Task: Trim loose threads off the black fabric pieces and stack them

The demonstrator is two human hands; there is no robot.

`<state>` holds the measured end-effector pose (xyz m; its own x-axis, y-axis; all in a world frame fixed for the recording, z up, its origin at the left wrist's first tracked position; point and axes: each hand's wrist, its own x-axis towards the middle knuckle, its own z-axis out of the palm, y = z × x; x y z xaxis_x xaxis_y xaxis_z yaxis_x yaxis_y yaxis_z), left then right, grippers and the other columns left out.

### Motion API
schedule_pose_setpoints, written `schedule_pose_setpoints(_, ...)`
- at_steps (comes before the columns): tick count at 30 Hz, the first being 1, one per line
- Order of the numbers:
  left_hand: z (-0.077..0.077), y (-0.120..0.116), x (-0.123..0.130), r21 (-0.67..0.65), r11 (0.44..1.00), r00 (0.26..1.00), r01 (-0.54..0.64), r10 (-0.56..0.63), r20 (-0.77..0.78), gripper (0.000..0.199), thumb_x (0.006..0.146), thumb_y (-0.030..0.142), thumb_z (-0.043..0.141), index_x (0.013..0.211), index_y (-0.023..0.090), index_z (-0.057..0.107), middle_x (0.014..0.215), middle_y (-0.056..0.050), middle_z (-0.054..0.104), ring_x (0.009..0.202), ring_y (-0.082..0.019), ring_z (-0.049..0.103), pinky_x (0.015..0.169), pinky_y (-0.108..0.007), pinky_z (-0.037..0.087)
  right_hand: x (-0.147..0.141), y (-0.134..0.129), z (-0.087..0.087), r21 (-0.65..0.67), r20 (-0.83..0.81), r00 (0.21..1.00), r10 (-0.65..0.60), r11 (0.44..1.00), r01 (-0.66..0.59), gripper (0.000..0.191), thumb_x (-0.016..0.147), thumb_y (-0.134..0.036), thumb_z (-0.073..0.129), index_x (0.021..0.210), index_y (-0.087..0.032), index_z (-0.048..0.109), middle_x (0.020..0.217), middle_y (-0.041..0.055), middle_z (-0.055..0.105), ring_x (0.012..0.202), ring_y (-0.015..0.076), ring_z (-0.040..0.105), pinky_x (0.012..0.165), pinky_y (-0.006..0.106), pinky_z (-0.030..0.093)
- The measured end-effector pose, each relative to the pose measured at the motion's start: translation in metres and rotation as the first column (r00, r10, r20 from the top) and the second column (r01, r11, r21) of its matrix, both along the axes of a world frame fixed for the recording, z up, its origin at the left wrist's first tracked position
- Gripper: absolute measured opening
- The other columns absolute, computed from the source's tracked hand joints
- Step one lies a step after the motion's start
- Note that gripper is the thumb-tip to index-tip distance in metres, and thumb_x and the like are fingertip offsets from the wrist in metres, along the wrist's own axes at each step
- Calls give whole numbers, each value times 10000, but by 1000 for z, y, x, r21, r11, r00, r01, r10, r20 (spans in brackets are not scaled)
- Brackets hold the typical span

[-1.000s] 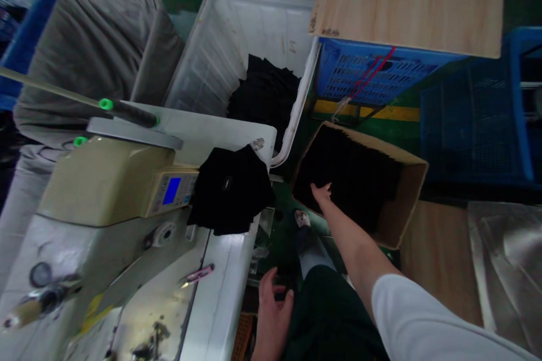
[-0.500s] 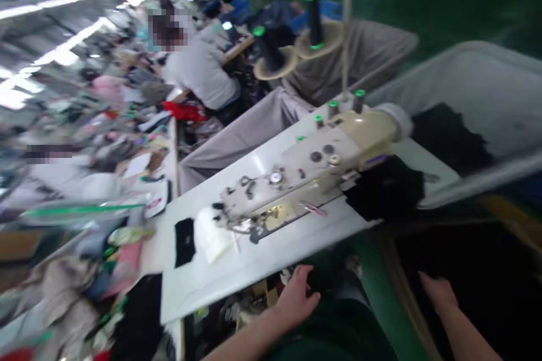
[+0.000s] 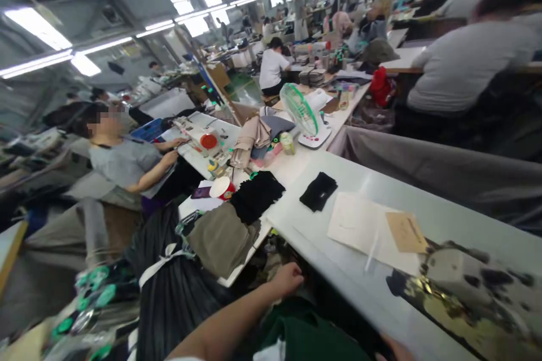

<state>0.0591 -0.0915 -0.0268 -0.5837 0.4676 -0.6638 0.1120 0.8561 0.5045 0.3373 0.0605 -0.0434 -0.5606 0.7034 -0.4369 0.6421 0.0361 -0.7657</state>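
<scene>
By the white table [image 3: 381,177], left hand [image 3: 289,280] loosely curled, partly open, nothing visibly held; right hand [image 3: 396,348] mostly cropped, grip can't be told. 1 black cloth stack [image 3: 318,192] on tabletop, near white sheet [image 3: 351,220].

The left arm [image 3: 237,316] is slanting up from the bottom edge of the view toward the right, its forearm bare, and the left hand [image 3: 288,280] is ending it with the fingers curling loosely inward; how tightly they are closing is too blurred to tell. The right hand [image 3: 396,348] is showing only in part at the bottom edge, well apart from the left, its fingers too cut off to read.
</scene>
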Motion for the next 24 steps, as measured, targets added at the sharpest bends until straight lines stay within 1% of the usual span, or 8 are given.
schedule_pose_setpoints(3,-3,-25,-53,132,941,948,-310,317,-36,82,758,203,591,817,161,629,658,9,617,623,-160,615,645,-284,503,-66,16,18,-75,-85,966,245,965,-251,280,769,-532,649,983,-359,703,1022,65,744,886,297,727,818,441,602)
schedule_pose_setpoints(6,-2,-44,-100,268,797,819,-541,572,-46,108,756,249,613,823,166,624,652,7,615,608,-159,614,619,-281,507,-169,32,41,48,-166,895,415,909,-413,390,823,-493,541,1109,-266,677,1056,93,747,904,279,728,861,436,576)
schedule_pose_setpoints(9,-1,-58,-135,405,623,663,-669,747,-52,146,756,263,611,870,174,634,805,-42,681,773,-200,668,692,-307,540,-275,42,48,128,-174,839,516,856,-500,429,818,-438,544,1159,-200,646,1034,100,748,918,258,723,876,414,562)
schedule_pose_setpoints(11,0,-60,-153,480,519,568,-708,821,-50,173,783,224,561,932,177,635,942,-71,699,915,-214,675,782,-326,551,-332,48,41,172,-150,832,534,843,-510,452,832,-407,545,1204,-160,618,1119,129,724,1062,266,681,989,427,502)
schedule_pose_setpoints(13,-1,-55,-167,528,447,515,-722,857,-22,216,815,177,506,990,175,634,1022,-84,704,966,-204,679,841,-337,553,-378,54,29,219,-126,831,542,832,-510,501,838,-404,566,1255,-128,585,1260,166,657,1207,290,602,1067,447,435)
schedule_pose_setpoints(16,-6,-37,-186,557,386,487,-735,873,38,243,847,134,495,1039,165,641,1099,-105,711,989,-194,693,882,-342,556,-432,58,12,259,-99,822,560,812,-523,597,816,-392,629,1334,-114,525,1363,183,585,1310,304,516,1116,448,383)
schedule_pose_setpoints(19,-11,-16,-206,554,355,456,-753,888,50,320,826,106,577,1137,156,637,1272,-135,658,1147,-212,644,1008,-354,496,-473,55,-4,279,-74,818,570,799,-532,689,782,-382,693,1370,-84,490,1416,212,528,1366,330,451,1145,451,344)
schedule_pose_setpoints(24,-16,5,-238,478,322,368,-817,930,2,541,784,184,728,1301,132,574,1383,-174,576,1307,-290,528,1111,-415,400,-518,45,-25,285,-51,800,597,777,-561,587,824,-411,719,1308,-126,549,1316,176,604,1273,314,540,1090,465,413)
